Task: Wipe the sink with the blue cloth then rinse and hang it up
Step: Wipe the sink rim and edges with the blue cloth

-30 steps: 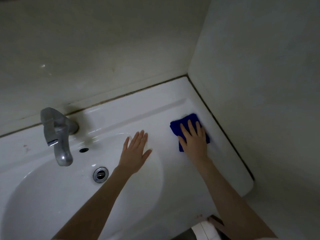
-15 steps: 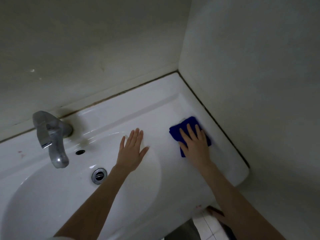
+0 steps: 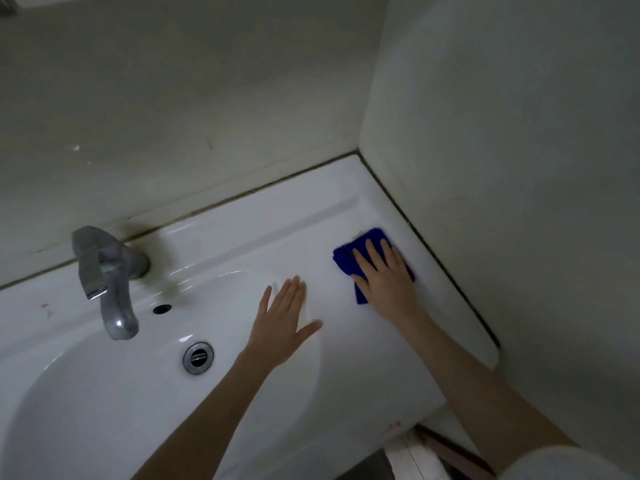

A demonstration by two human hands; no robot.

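A white ceramic sink fills the lower part of the view, set into a corner of two pale walls. On its flat right ledge lies the folded blue cloth. My right hand presses flat on the cloth with straight fingers, close to the right wall. My left hand rests open, fingers spread, on the rim at the right side of the basin. It holds nothing.
A chrome faucet stands at the back left, its spout over the basin. An overflow hole and a metal drain sit below it. Dark grime lines the seam along the right wall. Floor shows at bottom right.
My right hand has kept the cloth on the right ledge, sliding it only slightly nearer the wall. My left hand has stayed on the basin rim. The view has shifted a little.
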